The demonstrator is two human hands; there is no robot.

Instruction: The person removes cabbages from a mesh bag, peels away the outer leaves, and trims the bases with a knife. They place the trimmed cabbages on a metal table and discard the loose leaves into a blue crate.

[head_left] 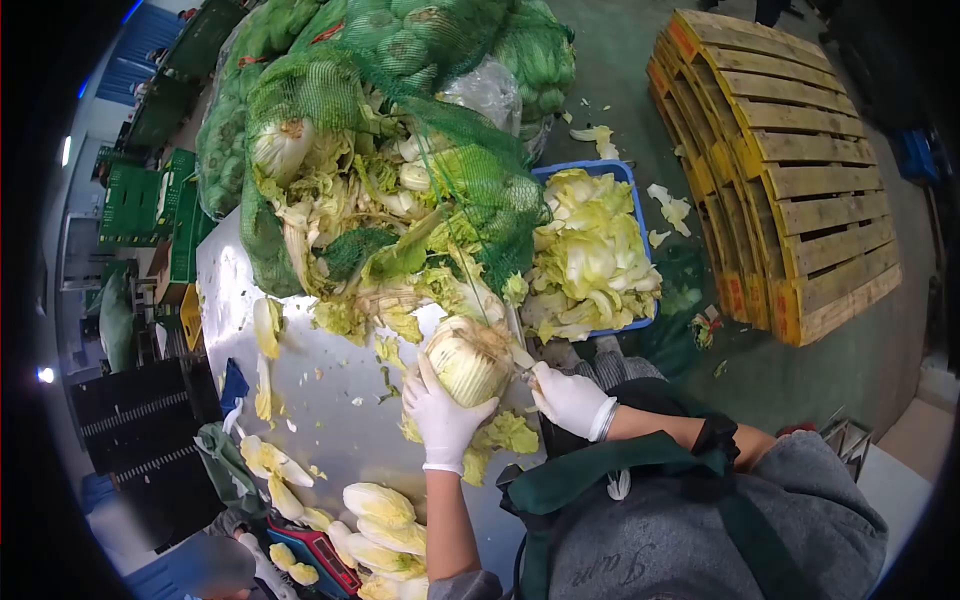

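A napa cabbage [468, 360] lies on the metal table [330, 390], its cut root end turned toward my right hand. My gloved left hand [448, 420] holds it from the near side, thumb and fingers spread around the head. My gloved right hand [572, 402] is closed on a small knife [522, 358], mostly hidden by the fingers, with its blade at the root end. Loose yellow-green leaves [508, 432] lie beside the cabbage. Just beyond it, an opened green mesh bag [500, 215] spills more cabbages and leaves.
A blue crate [640, 210] of trimmed leaves stands to the right, with stacked wooden pallets [800, 170] beyond. Peeled cabbages [385, 520] lie at the table's near edge by a red-and-blue device [315, 555]. A co-worker [215, 565] is at lower left. Full mesh bags [410, 40] are piled behind.
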